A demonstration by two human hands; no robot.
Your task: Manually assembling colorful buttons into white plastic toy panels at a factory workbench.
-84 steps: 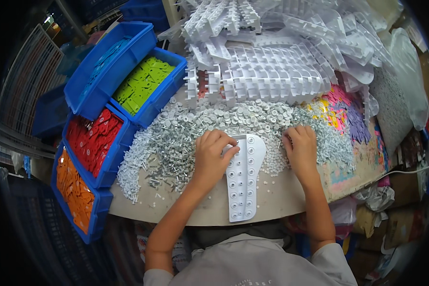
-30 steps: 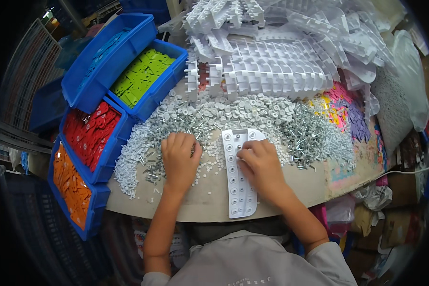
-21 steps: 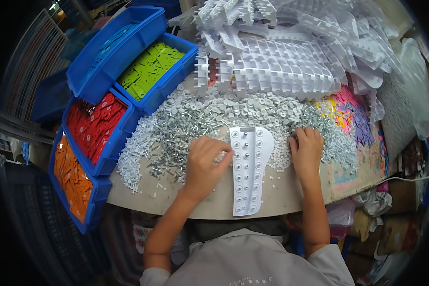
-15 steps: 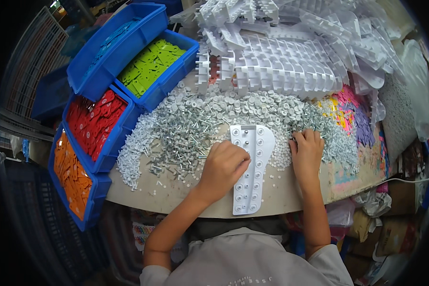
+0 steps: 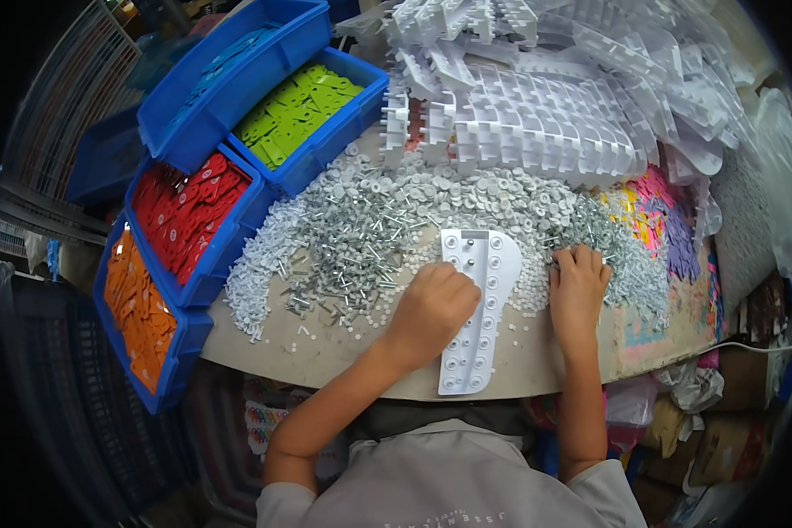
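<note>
**Close quarters at a crowded table [image 5: 537, 370]**

A white panel [image 5: 480, 339] lies lengthwise in front of the worker's grey shirt [image 5: 449, 480], on the near part of the table, ring-shaped sockets facing up, a placing that seems to suit two hands approaching from either side. The left hand [image 5: 431, 308] bends across the panel's left edge, fingers curled and tips lowered toward its middle channel; whether they pinch anything cannot be told, since the knuckles hide it. Two silvery pins [image 5: 471, 262] show in the channel beyond. The right hand [image 5: 579, 282], thumb and fingers drawn close, sits apart from the panel at the heaped hardware; what it grips, if anything, is too small to make out.

Loose pins [image 5: 352, 255], white caps [image 5: 493, 198] and small discs [image 5: 530, 286] spread in an arc, probably to keep each kind within reach, while blue trays [image 5: 246, 104] at left appear to hold green pieces [image 5: 299, 114], red pieces [image 5: 189, 220] and orange pieces [image 5: 136, 308] apart by colour. White mouldings [image 5: 546, 123] are stacked behind.

About a second earlier, the right hand was over the panel and the left at the loose pins; now the left reaches over the panel and the right is back beside the heap
</note>
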